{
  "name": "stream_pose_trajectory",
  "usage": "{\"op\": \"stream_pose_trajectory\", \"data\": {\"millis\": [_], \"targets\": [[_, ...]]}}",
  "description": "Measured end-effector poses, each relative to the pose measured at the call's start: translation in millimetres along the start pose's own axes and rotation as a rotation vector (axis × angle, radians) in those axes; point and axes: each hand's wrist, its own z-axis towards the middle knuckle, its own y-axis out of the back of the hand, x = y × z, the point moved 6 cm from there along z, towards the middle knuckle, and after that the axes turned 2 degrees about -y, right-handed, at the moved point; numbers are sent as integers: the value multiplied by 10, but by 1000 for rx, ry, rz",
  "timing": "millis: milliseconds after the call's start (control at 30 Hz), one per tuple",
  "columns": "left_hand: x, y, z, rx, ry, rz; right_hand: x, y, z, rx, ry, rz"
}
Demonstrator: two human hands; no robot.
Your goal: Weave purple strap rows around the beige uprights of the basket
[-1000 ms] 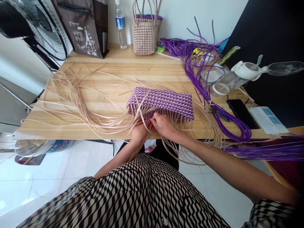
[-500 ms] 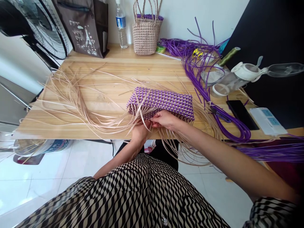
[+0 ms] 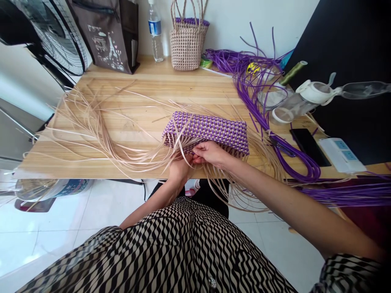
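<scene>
A half-woven purple and beige basket (image 3: pixel 210 128) lies near the table's front edge, long beige plastic strips (image 3: pixel 131 152) trailing from it to both sides. At its near lower edge, my right hand (image 3: pixel 209 153) pinches with thumb and forefinger; what is between the fingertips looks like a strip at the weave. Just beside it, my left hand (image 3: pixel 179 167) is curled under the near edge among the strips, its fingers mostly hidden. The two hands almost touch. A pair of pale strips crosses over the basket's left end.
Purple strips (image 3: pixel 244 85) lie bundled along the right side. Behind stand a finished woven handbag (image 3: pixel 186 47), a water bottle (image 3: pixel 157 36) and a dark bag (image 3: pixel 106 38). A clear drinking cup (image 3: pixel 297 103), a phone (image 3: pixel 310 146) and a power strip (image 3: pixel 342 155) are at right; a fan (image 3: pixel 58 32) is at left.
Hardly anything differs. The whole view has shifted slightly, and both hands stay at the basket's near edge with the right fingertips still pinched.
</scene>
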Motion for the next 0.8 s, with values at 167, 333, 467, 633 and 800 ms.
{"op": "stream_pose_trajectory", "data": {"millis": [167,333,467,633,800], "targets": [[16,-2,21,20,-19,-54,88,99,-13,-18,343,-405],[62,22,63,61,-27,-107,223,86,-85,-165,625,-823],[147,46,107,79,12,-113,238,45,-114,-220,636,-924],[162,60,111,59,16,-101,184,48,-121,-277,622,-908],[124,39,76,76,-10,-63,155,62,-111,-250,591,-842]]}}
